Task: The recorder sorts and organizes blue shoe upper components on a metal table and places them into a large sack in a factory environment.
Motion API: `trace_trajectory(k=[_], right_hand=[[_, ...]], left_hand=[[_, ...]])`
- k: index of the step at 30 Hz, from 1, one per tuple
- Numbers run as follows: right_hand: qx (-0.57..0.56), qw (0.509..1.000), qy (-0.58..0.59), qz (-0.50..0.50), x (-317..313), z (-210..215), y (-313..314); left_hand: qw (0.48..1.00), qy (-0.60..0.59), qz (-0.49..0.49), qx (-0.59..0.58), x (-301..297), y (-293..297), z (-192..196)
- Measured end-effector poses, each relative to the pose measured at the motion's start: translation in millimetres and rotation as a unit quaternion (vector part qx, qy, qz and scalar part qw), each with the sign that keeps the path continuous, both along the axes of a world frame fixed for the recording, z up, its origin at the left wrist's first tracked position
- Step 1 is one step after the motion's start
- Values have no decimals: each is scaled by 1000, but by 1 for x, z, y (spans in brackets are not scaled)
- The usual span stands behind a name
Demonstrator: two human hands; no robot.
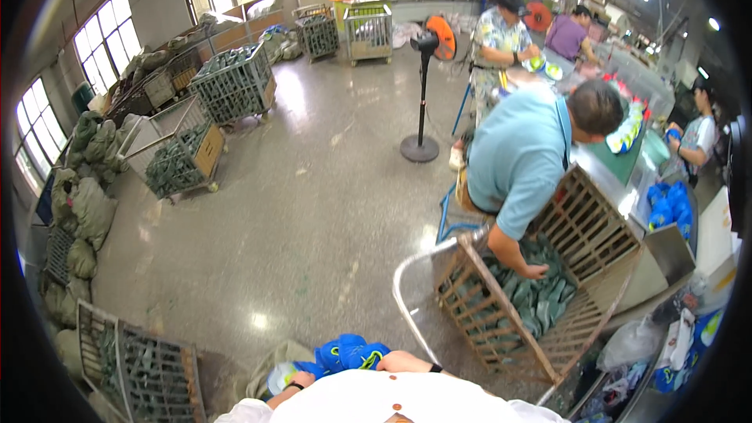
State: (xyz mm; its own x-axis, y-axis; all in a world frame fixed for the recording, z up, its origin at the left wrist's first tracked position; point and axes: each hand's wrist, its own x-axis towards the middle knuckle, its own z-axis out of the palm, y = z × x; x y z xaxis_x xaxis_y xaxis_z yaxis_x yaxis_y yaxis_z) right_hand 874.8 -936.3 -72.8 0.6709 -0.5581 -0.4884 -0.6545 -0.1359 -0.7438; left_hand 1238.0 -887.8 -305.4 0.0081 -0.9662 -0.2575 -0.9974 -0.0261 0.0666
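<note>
Bright window daylight glares off the floor (313,188); fisheye edges bend, darkened.

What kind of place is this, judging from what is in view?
Probably a factory workshop, perhaps for footwear parts. Wheeled slatted carts full of dark grey-green pieces stand on the polished floor, stuffed sacks are piled by the windows, and a co-worker in a blue shirt reaches into a cart beside a work line.

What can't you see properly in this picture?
Head view:
- Both of the wearer's hands: tucked behind the blue shoe bundle and white shirt.
- Co-worker's hand: fingers buried among grey-green pieces in the wooden cart.
- Far workers' table items: too small.
</note>
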Motion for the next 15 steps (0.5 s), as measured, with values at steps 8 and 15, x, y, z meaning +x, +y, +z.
trace_trajectory(k=[8, 15], right_hand=[[-100, 916, -206, -328, 58, 12, -187], [142, 746, -311, -572, 38, -17, -341]], left_hand=[[920, 390, 30, -1, -49, -331, 142], [891, 426, 155, 34, 3, -492, 91]])
